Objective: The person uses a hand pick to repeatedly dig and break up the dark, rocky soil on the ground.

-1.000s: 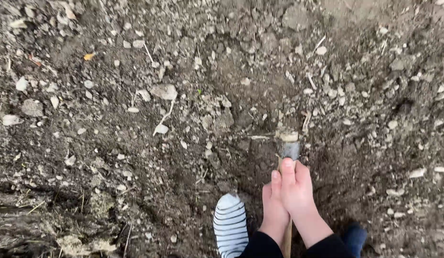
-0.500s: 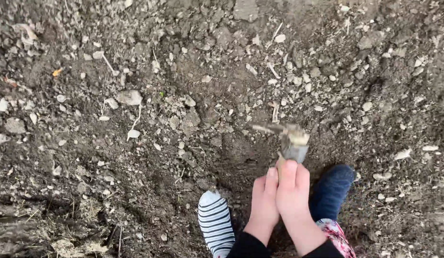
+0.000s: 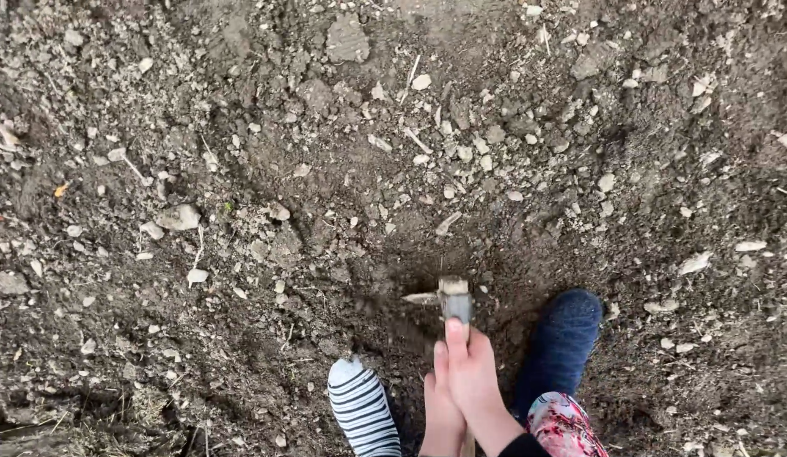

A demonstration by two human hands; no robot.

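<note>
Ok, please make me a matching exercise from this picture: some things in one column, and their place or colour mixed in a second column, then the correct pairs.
Things:
1. striped sock
2. dark blue shoe
3. hoe head
4. large flat stone

Descriptions:
A. near the top edge, on the soil
B. just beyond the fingertips of the two hands, right hand over left hand
C. white with dark bands, left of the hands
D. right of the hands

Pairs: 1-C, 2-D, 3-B, 4-A

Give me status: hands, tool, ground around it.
Left hand and right hand both gripping hoe handle. Hoe head down in loose soil, between striped sock and blue sock. Small stones scattered around.
</note>
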